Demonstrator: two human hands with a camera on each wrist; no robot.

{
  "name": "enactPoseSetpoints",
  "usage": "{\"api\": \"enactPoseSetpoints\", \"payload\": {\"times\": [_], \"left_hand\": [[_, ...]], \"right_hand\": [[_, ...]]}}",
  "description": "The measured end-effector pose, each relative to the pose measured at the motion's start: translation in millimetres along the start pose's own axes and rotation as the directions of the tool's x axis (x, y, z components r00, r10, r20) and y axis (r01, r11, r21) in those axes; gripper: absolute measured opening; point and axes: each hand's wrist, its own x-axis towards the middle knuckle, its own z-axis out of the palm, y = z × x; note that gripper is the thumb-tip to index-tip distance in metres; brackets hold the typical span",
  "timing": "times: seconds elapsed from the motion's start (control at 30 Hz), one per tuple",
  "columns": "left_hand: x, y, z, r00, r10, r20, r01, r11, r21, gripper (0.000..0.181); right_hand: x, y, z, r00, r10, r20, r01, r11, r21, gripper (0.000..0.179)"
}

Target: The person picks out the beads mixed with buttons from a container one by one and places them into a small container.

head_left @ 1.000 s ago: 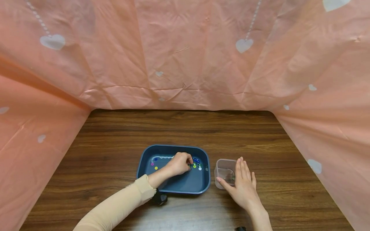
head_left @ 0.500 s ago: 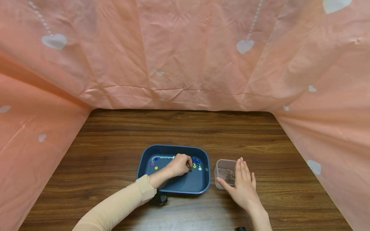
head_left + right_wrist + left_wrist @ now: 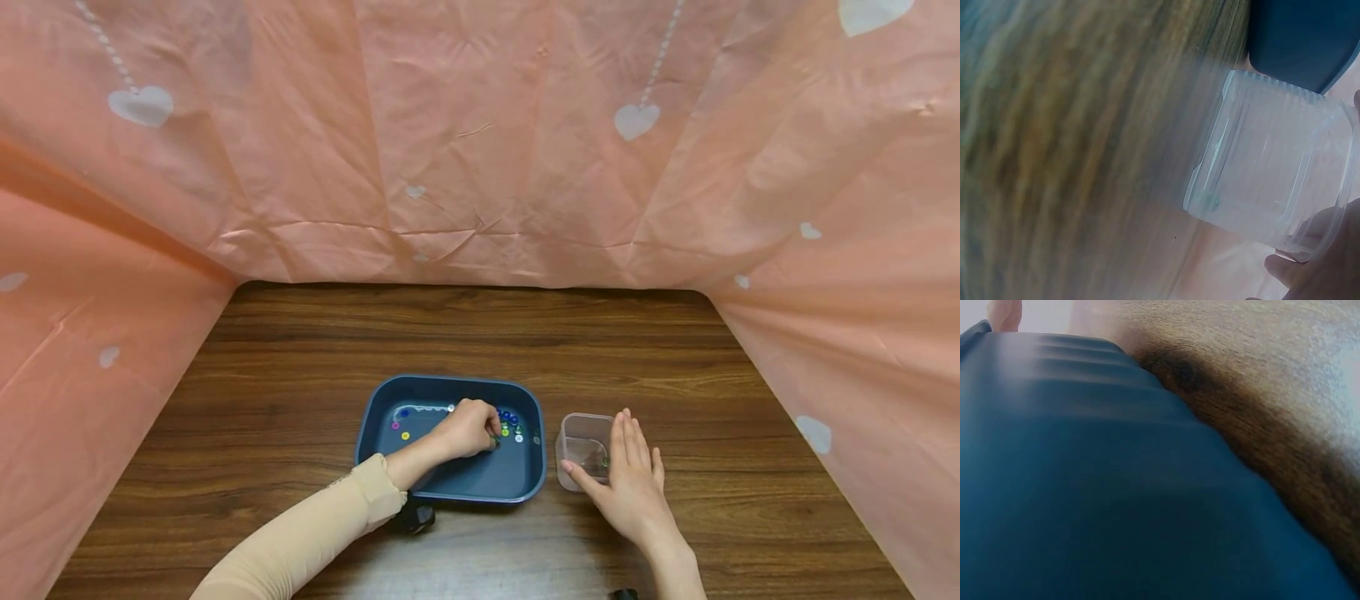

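Note:
My left hand reaches into a dark blue tray, its curled fingertips near the tray floor. At these fingertips shows a small green button, partly covered and seemingly pinched. My right hand holds a clear plastic container between its thumb at the near left rim and its long, nearly straight fingers on the right side. In the right wrist view a small green piece shows through the container. The left wrist view has mostly the tray's outer wall, with a fingertip above.
Blue buttons and a white button lie right of my left hand. A yellow button and a magenta button lie at the left. The wooden table meets pink curtains behind and at the sides.
The left fingertips have shifted slightly within the tray, and the green button at them now shows a little further right. The right hand and the clear container have stayed in place.

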Motion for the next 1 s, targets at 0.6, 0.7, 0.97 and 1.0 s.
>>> {"api": "enactPoseSetpoints", "payload": {"times": [0.6, 0.7, 0.97, 1.0], "left_hand": [[-6.3, 9.0, -4.0, 1.000, -0.019, -0.005, 0.019, 1.000, -0.020, 0.012], [-7.8, 10.2, -5.0, 1.000, -0.016, -0.017, 0.016, 0.999, -0.030, 0.012], [-12.3, 15.1, -9.2, 0.999, -0.001, -0.041, -0.001, 0.999, -0.053, 0.012], [-13.1, 16.0, -10.2, 0.999, 0.002, -0.042, -0.004, 0.998, -0.056, 0.012]], "right_hand": [[-0.1, -0.2, 0.0, 1.000, -0.012, -0.019, 0.012, 1.000, 0.002, 0.106], [-0.3, -0.3, -0.3, 1.000, -0.005, -0.013, 0.005, 1.000, 0.008, 0.106], [-0.4, -0.4, -0.2, 1.000, -0.003, -0.010, 0.003, 1.000, 0.008, 0.106], [-0.2, -0.4, 0.1, 1.000, -0.007, -0.013, 0.007, 1.000, 0.006, 0.106]]}}
